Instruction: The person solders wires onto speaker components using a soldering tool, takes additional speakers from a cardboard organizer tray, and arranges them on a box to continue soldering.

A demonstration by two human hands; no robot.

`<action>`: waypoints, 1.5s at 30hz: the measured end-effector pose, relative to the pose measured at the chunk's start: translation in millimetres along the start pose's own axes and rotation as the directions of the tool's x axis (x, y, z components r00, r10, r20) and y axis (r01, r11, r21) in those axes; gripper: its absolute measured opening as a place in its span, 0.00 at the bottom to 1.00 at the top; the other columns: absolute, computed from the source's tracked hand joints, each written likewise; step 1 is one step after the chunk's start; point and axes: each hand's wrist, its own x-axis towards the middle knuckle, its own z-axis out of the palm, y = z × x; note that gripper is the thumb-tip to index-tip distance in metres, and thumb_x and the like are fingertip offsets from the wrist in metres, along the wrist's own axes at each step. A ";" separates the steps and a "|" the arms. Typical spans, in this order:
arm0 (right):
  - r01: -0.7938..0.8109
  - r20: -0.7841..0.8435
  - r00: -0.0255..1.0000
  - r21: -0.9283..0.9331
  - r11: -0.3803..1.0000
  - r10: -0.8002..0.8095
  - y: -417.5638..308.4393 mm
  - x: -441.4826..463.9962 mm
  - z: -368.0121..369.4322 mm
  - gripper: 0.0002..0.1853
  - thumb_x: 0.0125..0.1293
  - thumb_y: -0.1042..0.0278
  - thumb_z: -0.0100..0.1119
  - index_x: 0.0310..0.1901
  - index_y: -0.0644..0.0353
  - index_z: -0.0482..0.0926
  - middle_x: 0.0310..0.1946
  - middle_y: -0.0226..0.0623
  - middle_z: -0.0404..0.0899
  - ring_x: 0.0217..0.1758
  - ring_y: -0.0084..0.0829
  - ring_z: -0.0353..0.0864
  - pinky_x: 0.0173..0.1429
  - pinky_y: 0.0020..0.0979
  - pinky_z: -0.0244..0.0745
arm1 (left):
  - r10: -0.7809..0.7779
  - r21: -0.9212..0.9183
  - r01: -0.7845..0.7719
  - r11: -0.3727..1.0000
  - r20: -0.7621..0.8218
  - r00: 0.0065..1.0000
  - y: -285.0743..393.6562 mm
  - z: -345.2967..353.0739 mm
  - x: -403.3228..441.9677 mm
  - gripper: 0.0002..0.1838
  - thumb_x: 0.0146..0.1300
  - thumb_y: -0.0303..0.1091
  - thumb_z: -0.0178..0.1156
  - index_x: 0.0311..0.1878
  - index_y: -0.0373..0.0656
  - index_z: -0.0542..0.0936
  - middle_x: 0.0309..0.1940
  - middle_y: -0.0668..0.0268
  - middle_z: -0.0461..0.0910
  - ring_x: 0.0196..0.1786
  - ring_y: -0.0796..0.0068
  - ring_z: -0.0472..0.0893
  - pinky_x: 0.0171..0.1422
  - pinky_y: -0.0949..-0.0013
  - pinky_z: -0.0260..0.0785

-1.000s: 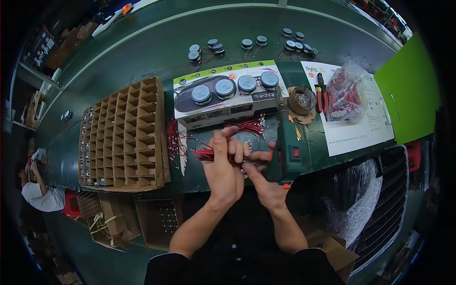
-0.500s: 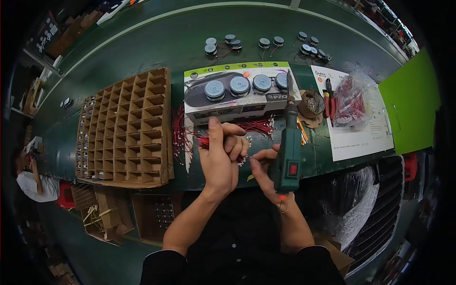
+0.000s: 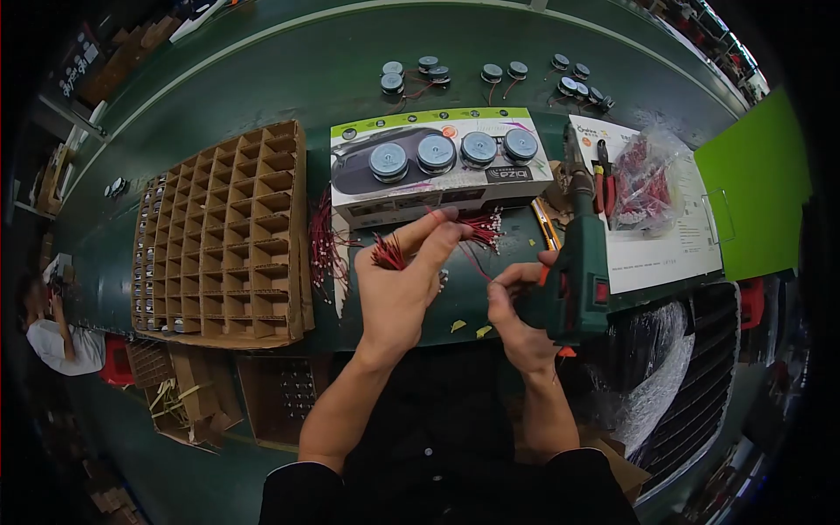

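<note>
My left hand [image 3: 394, 293] is closed round a bundle of thin red and black wires [image 3: 388, 252], whose light tips stick out past the fingers. From its fingertips a single red wire [image 3: 477, 261] stretches to my right hand [image 3: 525, 328], which pinches the near end between thumb and finger. That same right hand also carries a green soldering gun [image 3: 581, 280] with a red switch, its metal barrel pointing away from me. Just beyond my left hand stands a printed box [image 3: 376, 210] with several round speakers [image 3: 388, 162] in a row on top.
At left is a cardboard divider crate [image 3: 219, 236]. More wires [image 3: 325, 249] lie beside the box. To the right are an orange cutter knife [image 3: 546, 223], pliers [image 3: 604, 179], a plastic bag of wires [image 3: 647, 179] and a green clipboard [image 3: 757, 188]. Wired speakers [image 3: 392, 83] rest farther back.
My right hand has moved right with the soldering gun, drawing one wire out between the hands. My left hand has turned, its fingertips now pinched together near the box.
</note>
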 end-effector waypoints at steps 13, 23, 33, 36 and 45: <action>0.030 0.171 0.985 0.052 0.998 -0.039 -18.0 48.2 22.6 0.25 0.62 0.79 0.73 0.57 0.68 0.71 0.42 0.37 0.85 0.38 0.22 0.82 0.39 0.23 0.77 | 0.276 0.484 -0.501 0.717 0.463 0.842 33.9 -41.6 15.0 0.08 0.61 0.22 0.70 0.44 0.36 0.87 0.36 0.61 0.87 0.39 0.73 0.86 0.45 0.72 0.76; -0.136 -0.030 0.990 0.036 0.990 0.137 1.6 24.3 0.1 0.10 0.69 0.69 0.69 0.46 0.65 0.82 0.35 0.34 0.85 0.32 0.18 0.80 0.35 0.21 0.75 | 0.477 0.714 -0.692 0.106 0.574 0.665 46.9 -87.0 88.3 0.06 0.59 0.35 0.72 0.37 0.46 0.88 0.55 0.65 0.83 0.43 0.60 0.86 0.47 0.63 0.80; -0.210 0.121 0.973 0.127 0.969 0.195 28.6 -7.6 -3.2 0.14 0.70 0.68 0.65 0.52 0.66 0.80 0.36 0.36 0.83 0.27 0.19 0.78 0.30 0.22 0.74 | 0.408 0.725 -0.689 0.017 0.624 0.666 52.0 -96.6 97.5 0.06 0.60 0.30 0.72 0.39 0.41 0.87 0.56 0.64 0.85 0.49 0.61 0.87 0.50 0.65 0.80; -0.283 0.216 0.941 0.083 0.956 0.260 31.2 -6.6 -2.8 0.13 0.70 0.68 0.65 0.51 0.66 0.80 0.38 0.37 0.83 0.28 0.19 0.79 0.31 0.23 0.76 | 0.394 0.703 -0.708 0.064 0.634 0.665 56.3 -101.5 98.2 0.04 0.59 0.24 0.69 0.37 0.36 0.86 0.56 0.62 0.85 0.50 0.64 0.87 0.51 0.67 0.80; -0.232 0.147 0.964 0.068 0.970 0.220 33.1 1.8 20.8 0.20 0.70 0.59 0.65 0.52 0.68 0.78 0.41 0.44 0.83 0.24 0.22 0.78 0.24 0.21 0.67 | 0.354 0.674 -0.715 0.183 0.634 0.688 40.0 -106.8 110.4 0.04 0.60 0.24 0.69 0.35 0.34 0.85 0.53 0.62 0.87 0.48 0.65 0.88 0.52 0.68 0.80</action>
